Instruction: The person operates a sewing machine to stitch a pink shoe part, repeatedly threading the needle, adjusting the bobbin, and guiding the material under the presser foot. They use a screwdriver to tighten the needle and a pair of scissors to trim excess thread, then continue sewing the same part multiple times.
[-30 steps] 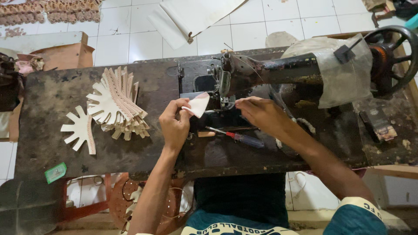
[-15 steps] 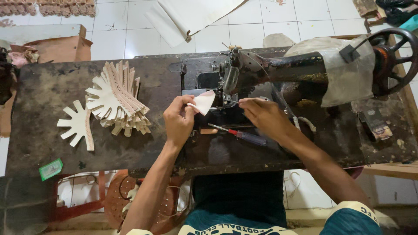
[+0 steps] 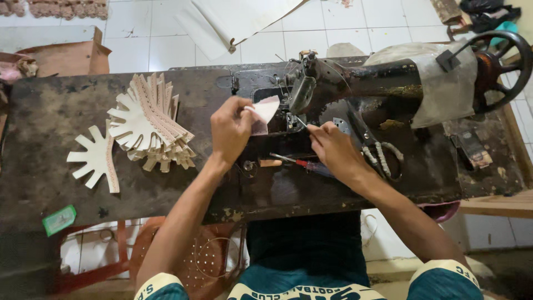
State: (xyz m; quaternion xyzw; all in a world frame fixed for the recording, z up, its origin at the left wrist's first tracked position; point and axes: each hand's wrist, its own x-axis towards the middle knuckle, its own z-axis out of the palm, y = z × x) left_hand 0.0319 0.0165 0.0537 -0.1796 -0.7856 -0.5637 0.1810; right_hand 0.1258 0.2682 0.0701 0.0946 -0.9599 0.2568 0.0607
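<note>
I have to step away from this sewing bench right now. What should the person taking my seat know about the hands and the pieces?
Left hand: holds a small pale piece up beside the sewing machine needle area.
Right hand: fingertips pinched at the needle, apparently on thread; too fine to confirm.
Stack of cut pieces lies left on the table, a single fan piece beside it.
Screwdriver and scissors lie by the right hand.
Done: nothing on this piece shows stitching.
Left: the held piece is not yet under the needle.

Pale piece (image 3: 265, 108) now nearer the needle (left hand (image 3: 232, 130) slightly raised).
</note>
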